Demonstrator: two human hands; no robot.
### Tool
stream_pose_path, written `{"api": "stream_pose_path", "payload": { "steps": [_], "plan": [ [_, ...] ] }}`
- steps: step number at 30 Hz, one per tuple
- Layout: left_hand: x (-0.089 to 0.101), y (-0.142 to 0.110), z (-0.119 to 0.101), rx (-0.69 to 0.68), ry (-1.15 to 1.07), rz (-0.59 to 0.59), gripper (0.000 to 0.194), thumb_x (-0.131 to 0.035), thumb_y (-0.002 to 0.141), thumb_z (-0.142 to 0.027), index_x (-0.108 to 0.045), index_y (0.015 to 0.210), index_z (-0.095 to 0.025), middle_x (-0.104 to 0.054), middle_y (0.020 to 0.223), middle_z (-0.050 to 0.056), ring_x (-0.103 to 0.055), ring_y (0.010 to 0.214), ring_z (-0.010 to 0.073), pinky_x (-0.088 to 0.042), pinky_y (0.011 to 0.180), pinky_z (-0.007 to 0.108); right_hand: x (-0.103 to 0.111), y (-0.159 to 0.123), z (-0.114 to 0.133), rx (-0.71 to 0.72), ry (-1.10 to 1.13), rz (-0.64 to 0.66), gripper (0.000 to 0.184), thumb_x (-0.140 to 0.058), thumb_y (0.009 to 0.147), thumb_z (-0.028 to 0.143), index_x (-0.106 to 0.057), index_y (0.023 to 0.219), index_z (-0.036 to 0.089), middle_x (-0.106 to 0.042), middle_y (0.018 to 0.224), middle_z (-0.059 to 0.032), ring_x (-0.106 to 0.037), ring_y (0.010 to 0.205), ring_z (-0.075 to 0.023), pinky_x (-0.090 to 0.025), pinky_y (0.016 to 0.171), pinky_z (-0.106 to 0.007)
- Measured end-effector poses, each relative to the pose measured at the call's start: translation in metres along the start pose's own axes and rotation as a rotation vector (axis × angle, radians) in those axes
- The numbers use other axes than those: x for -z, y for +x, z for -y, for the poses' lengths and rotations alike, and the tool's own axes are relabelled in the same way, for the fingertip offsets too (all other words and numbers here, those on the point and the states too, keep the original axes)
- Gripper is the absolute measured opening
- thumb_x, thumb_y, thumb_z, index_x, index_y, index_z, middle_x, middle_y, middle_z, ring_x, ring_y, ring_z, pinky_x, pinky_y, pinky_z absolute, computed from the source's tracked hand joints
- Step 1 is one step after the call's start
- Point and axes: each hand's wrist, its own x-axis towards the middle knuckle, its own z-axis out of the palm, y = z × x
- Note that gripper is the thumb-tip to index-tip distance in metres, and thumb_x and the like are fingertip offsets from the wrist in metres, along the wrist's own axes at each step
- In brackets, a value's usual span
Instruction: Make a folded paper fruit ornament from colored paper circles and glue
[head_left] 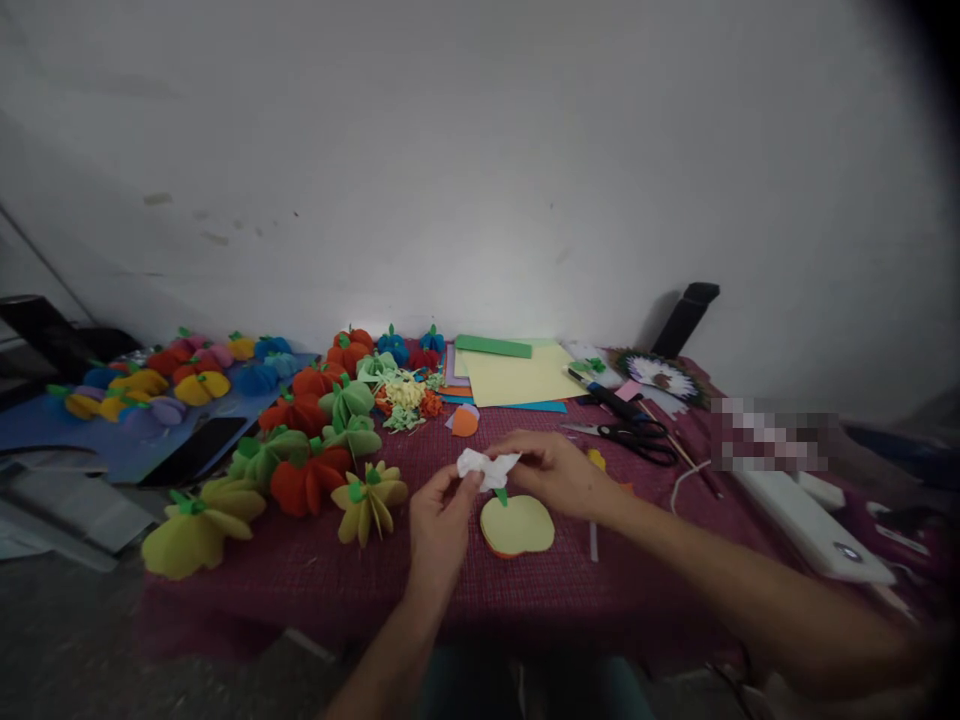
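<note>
Between my two hands is a crumpled white tissue (491,470). My left hand (442,515) pinches its left side, thumb against fingers. On the other side my right hand (551,468) has its fingers closed on the tissue's right end. Just below lies a pale yellow pumpkin-shaped paper cutout (517,525) with a small green stem, stacked over an orange one whose edge shows. A round orange paper piece (465,421) lies beyond my hands. Left of my left hand stands a yellow paper pumpkin (369,503) with fanned-out folds.
Many coloured paper pumpkins, such as a red-orange one (307,482), fill the table's left side. Coloured sheets (521,375) lie at the back by the wall. To the right are black-handled scissors (637,438), a craft knife (585,380) and a white power bank-like box (814,530).
</note>
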Motion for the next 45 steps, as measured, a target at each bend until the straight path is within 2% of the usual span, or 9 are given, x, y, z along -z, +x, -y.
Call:
{"api": "stream_pose_path", "payload": {
  "steps": [4,8,13,19,30,34,36,40,45],
  "plan": [
    [0.000,0.001,-0.003,-0.045,0.052,0.013,0.019,-0.062,0.074,-0.032,-0.061,0.085,-0.015,-0.066,0.075,0.000,-0.058,0.070,0.0120,-0.044,0.065,0.021,0.009,-0.013,0.009,0.091,-0.156,-0.080,0.019,-0.053,0.081,0.025,-0.062,0.097,0.020,-0.065,0.098,-0.0058,-0.061,0.083,-0.0153,-0.048,0.070,-0.025],
    [-0.007,-0.001,-0.003,-0.033,0.007,0.164,0.016,-0.059,0.077,-0.032,-0.056,0.079,-0.016,-0.064,0.071,-0.001,-0.056,0.064,0.0106,-0.043,0.060,0.020,0.004,-0.028,0.006,0.192,-0.328,-0.003,0.021,-0.055,0.080,0.021,-0.059,0.102,0.021,-0.064,0.104,-0.0069,-0.058,0.096,-0.0178,-0.045,0.083,-0.030],
    [0.006,-0.009,0.012,-0.195,0.446,0.242,0.021,-0.049,0.082,-0.027,-0.063,0.094,-0.020,-0.068,0.093,0.004,-0.058,0.085,0.0180,-0.044,0.077,0.032,0.007,-0.037,-0.021,-0.080,-0.340,-0.028,0.025,-0.052,0.080,0.020,-0.056,0.105,0.021,-0.068,0.090,-0.0038,-0.063,0.079,-0.0166,-0.048,0.065,-0.026],
    [0.022,-0.026,0.020,-0.455,0.993,0.374,0.029,-0.050,0.077,-0.014,-0.063,0.100,-0.026,-0.066,0.106,0.001,-0.048,0.104,0.0240,-0.028,0.091,0.047,0.011,-0.033,-0.055,-0.097,-0.405,0.159,0.022,-0.053,0.077,0.012,-0.065,0.092,0.021,-0.067,0.086,-0.0017,-0.061,0.079,-0.0152,-0.044,0.069,-0.025],
    [0.019,-0.029,0.021,-0.411,1.081,0.487,0.027,-0.047,0.074,-0.010,-0.061,0.093,-0.022,-0.066,0.102,0.001,-0.046,0.103,0.0232,-0.021,0.095,0.047,-0.030,-0.013,-0.062,-0.068,-0.825,0.422,0.017,-0.050,0.078,0.008,-0.065,0.075,0.015,-0.059,0.077,-0.0061,-0.054,0.069,-0.0149,-0.038,0.060,-0.024],
    [0.019,-0.030,0.017,-0.398,1.082,0.478,0.023,-0.048,0.074,-0.009,-0.060,0.089,-0.022,-0.066,0.100,-0.001,-0.046,0.102,0.0219,-0.022,0.094,0.045,-0.017,-0.008,-0.039,-0.092,-0.763,0.440,0.018,-0.051,0.073,0.004,-0.064,0.077,0.016,-0.062,0.080,-0.0054,-0.056,0.073,-0.0146,-0.041,0.064,-0.023],
    [0.019,-0.030,0.016,-0.398,1.076,0.469,0.021,-0.049,0.074,-0.010,-0.060,0.087,-0.022,-0.066,0.100,-0.001,-0.046,0.102,0.0213,-0.022,0.094,0.045,-0.002,-0.010,-0.033,-0.200,-0.584,0.317,0.021,-0.052,0.071,0.006,-0.063,0.086,0.017,-0.064,0.081,-0.0036,-0.057,0.070,-0.0141,-0.043,0.063,-0.023],
    [0.019,-0.029,0.018,-0.404,1.069,0.472,0.020,-0.051,0.075,-0.012,-0.061,0.089,-0.022,-0.065,0.098,-0.001,-0.046,0.104,0.0208,-0.022,0.095,0.044,0.020,-0.020,-0.046,-0.304,-0.224,0.135,0.022,-0.053,0.074,0.018,-0.058,0.095,0.016,-0.066,0.085,-0.0042,-0.059,0.071,-0.0159,-0.048,0.065,-0.028],
    [0.019,-0.028,0.020,-0.403,1.077,0.469,0.020,-0.051,0.074,-0.012,-0.060,0.089,-0.022,-0.065,0.098,0.000,-0.046,0.104,0.0211,-0.022,0.095,0.045,0.020,-0.022,-0.065,-0.317,-0.101,0.122,0.019,-0.055,0.072,0.021,-0.059,0.090,0.017,-0.065,0.085,-0.0031,-0.059,0.073,-0.0163,-0.047,0.065,-0.028]
  ]
}}
